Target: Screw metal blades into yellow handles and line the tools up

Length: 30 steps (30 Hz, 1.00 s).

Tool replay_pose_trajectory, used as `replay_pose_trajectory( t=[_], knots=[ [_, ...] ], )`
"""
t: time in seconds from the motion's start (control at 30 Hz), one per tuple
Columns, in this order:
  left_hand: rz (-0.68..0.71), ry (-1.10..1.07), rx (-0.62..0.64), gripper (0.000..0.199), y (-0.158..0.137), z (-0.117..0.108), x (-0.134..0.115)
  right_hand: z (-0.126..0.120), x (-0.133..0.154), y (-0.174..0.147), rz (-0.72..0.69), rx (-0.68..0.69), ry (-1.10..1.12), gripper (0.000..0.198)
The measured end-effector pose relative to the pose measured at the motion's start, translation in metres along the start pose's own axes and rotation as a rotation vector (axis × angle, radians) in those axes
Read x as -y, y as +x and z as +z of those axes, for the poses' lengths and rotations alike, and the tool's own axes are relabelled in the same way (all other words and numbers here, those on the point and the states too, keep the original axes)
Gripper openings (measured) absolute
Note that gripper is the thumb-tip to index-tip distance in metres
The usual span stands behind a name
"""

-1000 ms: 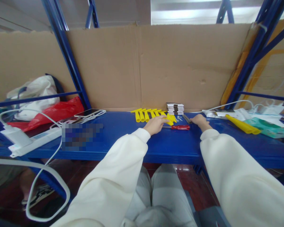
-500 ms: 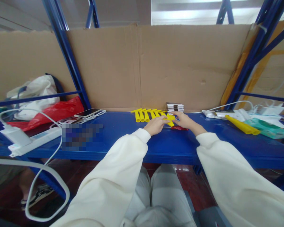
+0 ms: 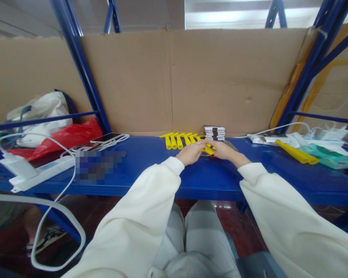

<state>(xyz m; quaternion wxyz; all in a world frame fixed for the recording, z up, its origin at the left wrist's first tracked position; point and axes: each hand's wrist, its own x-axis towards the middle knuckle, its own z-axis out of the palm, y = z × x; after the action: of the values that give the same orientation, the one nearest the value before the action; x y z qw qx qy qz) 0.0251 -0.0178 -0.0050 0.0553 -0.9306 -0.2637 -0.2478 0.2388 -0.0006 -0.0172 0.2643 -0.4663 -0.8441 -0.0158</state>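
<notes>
Both hands meet over the blue shelf top at a yellow T-shaped plastic tool, which looks like a scraper with a hollow handle. My left hand is closed around its left side. My right hand has its fingers pressed on the tool's right side and partly covers it. Several matching yellow T-shaped tools lie in a row behind my left hand, handle ends toward me. A stack of small white packets with dark bands stands behind my right hand. Something red under the fingers is mostly hidden.
A flat greyish piece lies right of my right hand. Further right are yellow tools and a green packet. At left sit a phone, a power strip and a red bag. Cardboard walls the back.
My right hand has moved in to the left and closed on the yellow tool beside my left hand. The red thing beneath is now mostly covered. My left hand has hardly moved.
</notes>
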Motion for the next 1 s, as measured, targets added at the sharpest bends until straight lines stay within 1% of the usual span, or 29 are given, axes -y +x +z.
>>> replay_pose_trajectory(
  t=[0.1,0.23,0.4,0.6,0.73,0.8,0.87,0.93,1.0],
  knots=[
    [0.015,-0.004,-0.008,0.032,0.000,-0.001,0.000,-0.002,0.002,0.000,0.008,-0.015,0.017,0.059],
    [0.030,-0.002,-0.023,0.040,0.001,-0.002,-0.001,-0.010,0.011,-0.003,0.025,-0.027,0.014,0.059],
    [-0.017,0.014,0.009,0.042,0.001,-0.003,-0.004,-0.018,0.019,-0.006,0.052,-0.052,0.020,0.054],
    [-0.036,0.000,0.022,0.047,0.000,-0.005,-0.006,-0.016,0.009,-0.002,0.047,-0.075,0.036,0.048],
    [-0.072,0.012,0.048,0.048,0.000,-0.005,-0.006,-0.017,0.000,-0.001,0.080,-0.171,0.039,0.032],
    [-0.061,0.010,0.046,0.046,-0.001,-0.004,-0.004,-0.019,-0.005,0.000,0.133,-0.237,0.047,0.023],
    [-0.045,0.006,0.041,0.044,-0.001,-0.003,-0.002,-0.019,-0.010,0.001,0.244,-0.301,0.091,0.016],
    [-0.038,0.004,0.038,0.042,0.000,-0.002,0.000,-0.018,-0.011,0.003,0.398,-0.359,0.224,0.011],
    [-0.040,0.006,0.033,0.040,0.000,0.000,0.002,-0.017,-0.009,0.005,0.546,-0.378,0.444,0.010]
  ],
)
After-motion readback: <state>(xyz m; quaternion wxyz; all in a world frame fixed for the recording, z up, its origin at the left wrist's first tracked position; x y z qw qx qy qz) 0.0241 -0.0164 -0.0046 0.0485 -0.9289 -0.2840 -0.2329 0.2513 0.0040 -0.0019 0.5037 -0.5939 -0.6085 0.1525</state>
